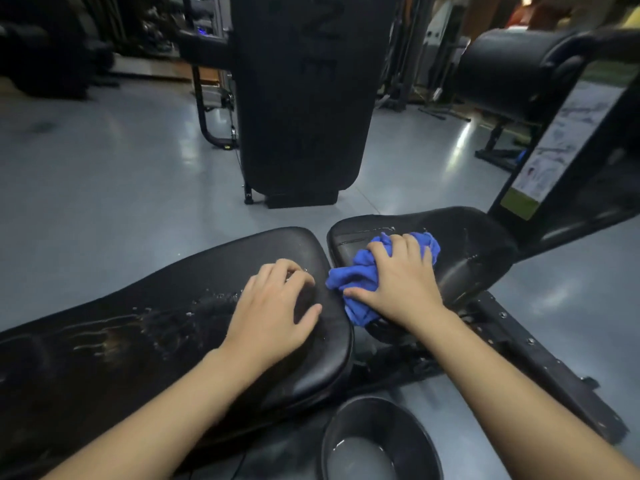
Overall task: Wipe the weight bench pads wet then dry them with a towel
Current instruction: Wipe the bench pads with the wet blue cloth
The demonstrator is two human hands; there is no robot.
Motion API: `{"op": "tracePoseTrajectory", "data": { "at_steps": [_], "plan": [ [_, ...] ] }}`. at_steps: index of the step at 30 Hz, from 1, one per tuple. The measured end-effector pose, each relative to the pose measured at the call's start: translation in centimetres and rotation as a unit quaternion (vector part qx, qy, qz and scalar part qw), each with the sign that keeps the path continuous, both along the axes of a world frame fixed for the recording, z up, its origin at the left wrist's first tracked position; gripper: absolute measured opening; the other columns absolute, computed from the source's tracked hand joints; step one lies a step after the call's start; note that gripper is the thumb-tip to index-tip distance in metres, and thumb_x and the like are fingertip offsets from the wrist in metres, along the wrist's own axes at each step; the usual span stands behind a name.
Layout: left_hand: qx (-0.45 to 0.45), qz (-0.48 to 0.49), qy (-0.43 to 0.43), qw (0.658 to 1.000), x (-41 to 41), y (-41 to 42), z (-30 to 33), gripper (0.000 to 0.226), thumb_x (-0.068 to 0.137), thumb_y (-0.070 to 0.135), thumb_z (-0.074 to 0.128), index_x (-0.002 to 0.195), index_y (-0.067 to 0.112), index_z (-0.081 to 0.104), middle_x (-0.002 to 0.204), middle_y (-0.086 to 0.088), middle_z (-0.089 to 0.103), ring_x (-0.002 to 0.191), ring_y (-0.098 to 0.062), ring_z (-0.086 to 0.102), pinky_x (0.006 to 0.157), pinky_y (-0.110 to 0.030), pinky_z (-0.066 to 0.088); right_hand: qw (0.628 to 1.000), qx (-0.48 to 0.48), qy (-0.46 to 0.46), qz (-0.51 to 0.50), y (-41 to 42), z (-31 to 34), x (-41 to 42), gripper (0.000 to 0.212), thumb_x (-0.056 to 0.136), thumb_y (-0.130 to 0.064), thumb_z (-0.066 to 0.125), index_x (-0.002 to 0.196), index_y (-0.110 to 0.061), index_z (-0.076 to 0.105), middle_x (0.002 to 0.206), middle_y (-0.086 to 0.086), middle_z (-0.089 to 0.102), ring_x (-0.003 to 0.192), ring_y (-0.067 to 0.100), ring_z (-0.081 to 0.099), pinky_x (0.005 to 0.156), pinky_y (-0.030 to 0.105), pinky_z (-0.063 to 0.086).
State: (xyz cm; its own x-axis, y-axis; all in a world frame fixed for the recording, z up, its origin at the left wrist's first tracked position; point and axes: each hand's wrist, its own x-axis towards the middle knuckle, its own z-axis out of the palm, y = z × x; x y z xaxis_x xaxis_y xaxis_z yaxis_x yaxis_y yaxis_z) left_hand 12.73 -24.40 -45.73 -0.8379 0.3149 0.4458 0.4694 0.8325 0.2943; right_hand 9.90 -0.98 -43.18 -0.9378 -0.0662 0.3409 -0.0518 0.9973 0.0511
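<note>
A long black back pad [145, 334] runs from the lower left to the centre, with water streaks and droplets on it. Across a narrow gap to the right lies the black seat pad [471, 244], also wet in places. My right hand [401, 278] presses a bunched blue cloth [360, 271] onto the seat pad's near left edge. Beside it, my left hand [273, 306] rests palm down on the end of the back pad, fingers spread, holding nothing.
A black bowl of water [377, 441] stands on the floor under my arms. The bench's black metal frame [540, 362] runs off to the lower right. An upright black pad [301, 98] stands ahead, and another machine with a label [554, 140] at right. Grey floor surrounds the bench.
</note>
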Motion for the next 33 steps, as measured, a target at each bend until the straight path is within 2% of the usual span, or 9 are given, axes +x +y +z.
{"op": "tracePoseTrajectory", "data": {
  "at_steps": [3, 8, 12, 17, 20, 24, 29, 33],
  "plan": [
    [-0.01, -0.002, 0.0, 1.0, 2.0, 0.7, -0.7, 0.037, 0.085, 0.054, 0.051, 0.111, 0.028, 0.059, 0.115, 0.009, 0.05, 0.104, -0.017, 0.05, 0.086, -0.032, 0.042, 1.0, 0.01, 0.008, 0.012, 0.5, -0.2, 0.6, 0.076, 0.069, -0.078, 0.055, 0.119, -0.021, 0.056, 0.125, 0.011, 0.052, 0.119, 0.034, 0.042, 0.104, 0.058, 0.034],
    [-0.04, -0.04, -0.028, 0.998, 4.5, 2.3, -2.0, 0.045, 0.089, 0.056, 0.05, 0.123, 0.027, 0.057, 0.124, 0.009, 0.05, 0.112, -0.016, 0.05, 0.093, -0.03, 0.043, 0.998, -0.036, 0.017, 0.053, 2.2, -0.5, 3.1, 0.062, 0.076, -0.057, 0.068, 0.121, -0.017, 0.058, 0.124, 0.013, 0.051, 0.121, 0.035, 0.044, 0.105, 0.058, 0.036],
    [-0.064, -0.07, -0.02, 0.995, 5.5, 3.5, -2.5, 0.053, 0.092, 0.059, 0.05, 0.136, 0.029, 0.053, 0.132, 0.007, 0.048, 0.118, -0.016, 0.049, 0.096, -0.03, 0.043, 0.996, -0.044, 0.018, 0.078, 3.6, -1.1, 4.9, 0.055, 0.075, -0.047, 0.069, 0.117, -0.014, 0.057, 0.127, 0.016, 0.05, 0.124, 0.037, 0.044, 0.104, 0.06, 0.038],
    [-0.116, -0.093, 0.017, 0.989, 5.0, 3.9, -3.4, 0.054, 0.087, 0.057, 0.056, 0.131, 0.025, 0.057, 0.129, 0.004, 0.051, 0.117, -0.021, 0.052, 0.092, -0.033, 0.044, 0.993, -0.051, 0.02, 0.104, 6.1, -1.8, 6.4, 0.059, 0.07, -0.042, 0.073, 0.119, -0.014, 0.055, 0.133, 0.015, 0.047, 0.129, 0.035, 0.04, 0.101, 0.055, 0.041],
    [-0.11, -0.098, 0.048, 0.988, 4.6, 4.0, -4.3, 0.052, 0.083, 0.051, 0.062, 0.125, 0.021, 0.06, 0.125, 0.0, 0.053, 0.112, -0.024, 0.054, 0.092, -0.033, 0.041, 0.993, -0.044, 0.037, 0.104, 6.1, -2.0, 6.1, 0.063, 0.071, -0.05, 0.065, 0.12, -0.014, 0.053, 0.132, 0.014, 0.045, 0.131, 0.036, 0.037, 0.103, 0.056, 0.039],
    [-0.097, -0.105, 0.081, 0.986, 4.1, 4.3, -4.5, 0.05, 0.079, 0.046, 0.065, 0.12, 0.017, 0.063, 0.119, -0.003, 0.056, 0.106, -0.029, 0.056, 0.098, -0.04, 0.041, 0.996, -0.023, 0.053, 0.065, 4.2, -2.1, 4.7, 0.083, 0.063, -0.081, 0.05, 0.117, -0.018, 0.055, 0.128, 0.009, 0.046, 0.127, 0.034, 0.038, 0.106, 0.06, 0.034],
    [-0.077, -0.114, 0.085, 0.987, 3.9, 4.1, -4.6, 0.048, 0.079, 0.045, 0.065, 0.118, 0.017, 0.064, 0.118, -0.003, 0.057, 0.106, -0.029, 0.056, 0.101, -0.042, 0.039, 0.997, -0.013, 0.049, 0.063, 2.4, -1.8, 0.6, 0.082, 0.062, -0.074, 0.045, 0.118, -0.015, 0.057, 0.123, 0.012, 0.051, 0.121, 0.035, 0.041, 0.104, 0.063, 0.033],
    [-0.068, -0.124, 0.08, 0.987, 3.8, 3.6, -4.8, 0.05, 0.079, 0.049, 0.065, 0.121, 0.02, 0.065, 0.121, 0.0, 0.057, 0.11, -0.026, 0.056, 0.104, -0.042, 0.038, 0.997, -0.004, 0.016, 0.078, 1.3, -1.5, -4.2, 0.075, 0.068, -0.067, 0.064, 0.122, -0.015, 0.054, 0.124, 0.011, 0.049, 0.122, 0.035, 0.041, 0.106, 0.061, 0.031]
  ]
}}
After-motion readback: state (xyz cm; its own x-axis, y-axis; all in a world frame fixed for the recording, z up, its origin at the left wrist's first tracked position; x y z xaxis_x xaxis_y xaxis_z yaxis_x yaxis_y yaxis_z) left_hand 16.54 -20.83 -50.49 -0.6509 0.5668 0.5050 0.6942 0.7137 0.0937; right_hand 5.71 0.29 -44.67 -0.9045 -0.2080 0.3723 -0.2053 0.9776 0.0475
